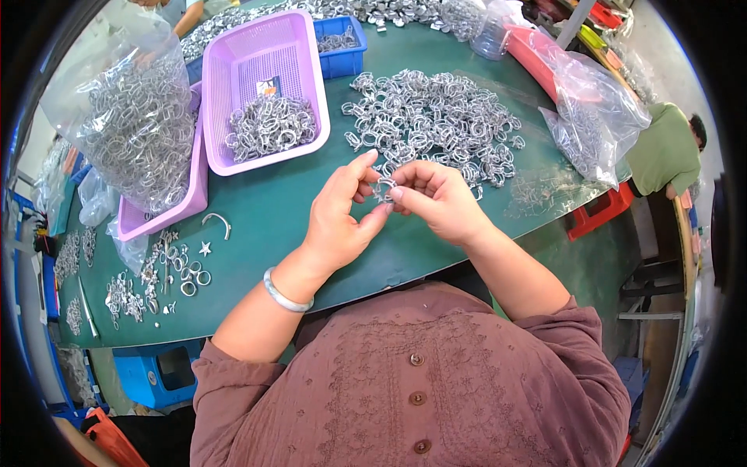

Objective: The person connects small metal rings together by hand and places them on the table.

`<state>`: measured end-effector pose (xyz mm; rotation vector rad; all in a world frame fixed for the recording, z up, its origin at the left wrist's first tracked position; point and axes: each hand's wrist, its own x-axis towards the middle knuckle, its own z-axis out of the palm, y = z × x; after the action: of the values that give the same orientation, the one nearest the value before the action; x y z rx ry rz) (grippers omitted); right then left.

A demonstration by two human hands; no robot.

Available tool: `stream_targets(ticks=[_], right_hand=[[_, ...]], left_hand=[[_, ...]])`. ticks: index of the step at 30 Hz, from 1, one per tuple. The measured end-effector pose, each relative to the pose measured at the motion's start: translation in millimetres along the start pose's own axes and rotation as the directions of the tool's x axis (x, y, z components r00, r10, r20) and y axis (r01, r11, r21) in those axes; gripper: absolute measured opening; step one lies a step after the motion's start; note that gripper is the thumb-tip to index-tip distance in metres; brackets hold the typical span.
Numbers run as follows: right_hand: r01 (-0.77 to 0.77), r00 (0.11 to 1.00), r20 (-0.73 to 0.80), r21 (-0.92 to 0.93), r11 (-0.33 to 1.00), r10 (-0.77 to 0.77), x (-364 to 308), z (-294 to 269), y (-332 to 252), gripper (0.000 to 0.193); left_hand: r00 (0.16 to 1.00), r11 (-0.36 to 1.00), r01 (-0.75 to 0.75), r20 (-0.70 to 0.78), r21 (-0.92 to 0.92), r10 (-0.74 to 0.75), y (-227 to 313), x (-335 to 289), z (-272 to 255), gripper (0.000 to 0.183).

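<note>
A small silver metal ring-like piece is held between my two hands, above the near edge of the green table. My right hand pinches it between thumb and fingertips. Curled around its other side is my left hand, the thumb tip touching its lower part and the fingers bent above. Fingertips partly cover the piece, so its full shape is hidden. Just beyond my hands spreads a large heap of similar silver metal pieces. A pale bangle circles my left wrist.
A pink basket holds more pieces at the back left, beside a full clear bag. Small rings and a star lie at left. Another bag sits at right; a blue bin stands behind.
</note>
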<state>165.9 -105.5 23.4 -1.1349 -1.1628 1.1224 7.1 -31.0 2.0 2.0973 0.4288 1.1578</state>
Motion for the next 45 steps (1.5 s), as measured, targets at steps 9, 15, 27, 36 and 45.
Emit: stream_targets(ticks=[9,15,27,36,45], right_hand=[[-0.1,0.99,-0.049,0.383,0.918,0.128,-3.8,-2.7,3.4,0.013],[-0.111,0.987,-0.063,0.377,0.92,0.145,-4.7,-1.9,5.3,0.013],[-0.235,0.97,0.021,0.319,0.918,0.241,-2.1,-8.1,9.9,0.022],[0.012,0.996,0.084,0.199,0.98,-0.029,-3.1,-2.2,15.9,0.036],[0.137,0.99,-0.025,0.146,0.98,-0.135,-3.0,7.6,27.4,0.032]], left_hand=[[0.967,0.944,0.237,0.15,-0.228,-0.207,-5.3,-3.2,0.7,0.036],[0.951,0.825,0.31,0.167,-0.473,-0.261,-8.9,-6.7,3.9,0.023],[0.86,0.65,0.501,0.242,-0.572,-0.45,-4.6,-3.9,-2.0,0.02],[0.856,0.635,0.511,0.273,-0.579,-0.44,-1.0,-3.0,-0.5,0.017],[0.894,0.763,0.439,0.148,-0.474,-0.423,-1.8,-2.9,3.1,0.041]])
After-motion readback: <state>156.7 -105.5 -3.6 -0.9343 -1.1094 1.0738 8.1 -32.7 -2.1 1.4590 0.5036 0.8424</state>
